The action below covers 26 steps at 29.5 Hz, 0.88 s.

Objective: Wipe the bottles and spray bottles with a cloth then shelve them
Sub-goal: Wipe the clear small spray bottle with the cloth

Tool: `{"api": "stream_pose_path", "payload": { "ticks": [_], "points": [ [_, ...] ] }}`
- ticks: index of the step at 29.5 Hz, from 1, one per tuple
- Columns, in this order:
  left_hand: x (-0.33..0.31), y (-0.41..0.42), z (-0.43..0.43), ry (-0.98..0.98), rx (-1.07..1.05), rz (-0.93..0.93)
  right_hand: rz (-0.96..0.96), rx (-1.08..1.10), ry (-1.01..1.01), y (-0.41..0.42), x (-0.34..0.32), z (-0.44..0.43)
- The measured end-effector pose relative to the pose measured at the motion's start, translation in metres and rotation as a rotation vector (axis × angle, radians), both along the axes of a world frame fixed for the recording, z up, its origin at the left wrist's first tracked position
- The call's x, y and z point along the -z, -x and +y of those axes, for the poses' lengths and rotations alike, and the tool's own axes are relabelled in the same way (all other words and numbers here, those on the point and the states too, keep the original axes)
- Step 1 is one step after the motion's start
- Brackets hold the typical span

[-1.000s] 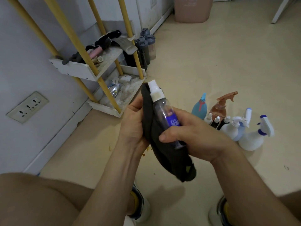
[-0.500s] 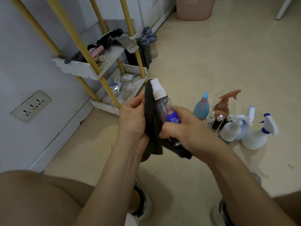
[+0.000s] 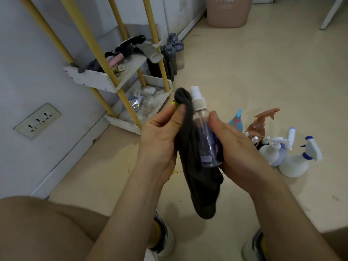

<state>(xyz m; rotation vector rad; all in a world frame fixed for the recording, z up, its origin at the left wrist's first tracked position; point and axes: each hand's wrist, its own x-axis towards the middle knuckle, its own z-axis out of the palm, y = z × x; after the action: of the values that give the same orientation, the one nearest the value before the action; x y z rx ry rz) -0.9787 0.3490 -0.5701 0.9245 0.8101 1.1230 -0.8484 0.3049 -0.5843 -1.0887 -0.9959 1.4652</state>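
A small clear spray bottle with a white pump top and a blue label stands upright between my hands. My right hand grips it from the right, thumb up along its side. A dark grey cloth wraps the bottle's left side and hangs below it; my left hand pinches the cloth's top against the bottle. On the floor to the right stand more bottles: a blue one, a brown trigger sprayer, and white trigger sprayers. The shelf rack stands at the left wall.
The rack has yellow poles and dirty white shelves holding dark odds and ends and a foil packet. Grey-lidded bottles stand behind it. A pink bin sits at the far wall. My knees and shoes are at the bottom edge.
The cloth has slid up the bottle's left side and now bunches beside the pump top. My right thumb moved higher on the bottle, and the label turned away.
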Motion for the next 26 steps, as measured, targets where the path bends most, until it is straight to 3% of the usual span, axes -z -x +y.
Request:
{"api": "stream_pose_path", "payload": {
  "ticks": [3,9,11,14,17,19,23,25,26],
  "points": [
    [0.002,-0.007,-0.006,-0.109,-0.009,0.101,0.018,0.061,0.009,0.002,0.001,0.002],
    [0.02,-0.017,-0.022,-0.345,-0.037,0.387,-0.042,0.428,-0.064,0.017,0.004,0.005],
    [0.016,-0.005,-0.015,-0.259,0.093,0.272,0.062,0.402,-0.015,0.006,0.004,0.006],
    [0.003,0.009,-0.002,0.035,0.33,0.009,0.178,0.331,0.001,-0.007,-0.002,0.007],
    [0.005,-0.007,-0.003,-0.129,0.254,0.295,-0.033,0.394,-0.112,0.003,-0.005,0.007],
    [0.011,-0.019,-0.008,-0.203,0.183,0.375,-0.21,0.434,-0.172,0.008,0.0,0.006],
    [0.012,-0.024,-0.011,-0.146,0.028,0.214,-0.504,0.479,-0.154,0.004,-0.001,0.01],
    [0.005,-0.023,-0.009,-0.142,-0.031,0.157,-0.473,0.515,-0.022,-0.003,-0.002,0.012],
    [0.002,-0.021,-0.007,-0.165,-0.056,0.167,-0.358,0.546,0.056,-0.008,0.001,0.012]
  ]
}}
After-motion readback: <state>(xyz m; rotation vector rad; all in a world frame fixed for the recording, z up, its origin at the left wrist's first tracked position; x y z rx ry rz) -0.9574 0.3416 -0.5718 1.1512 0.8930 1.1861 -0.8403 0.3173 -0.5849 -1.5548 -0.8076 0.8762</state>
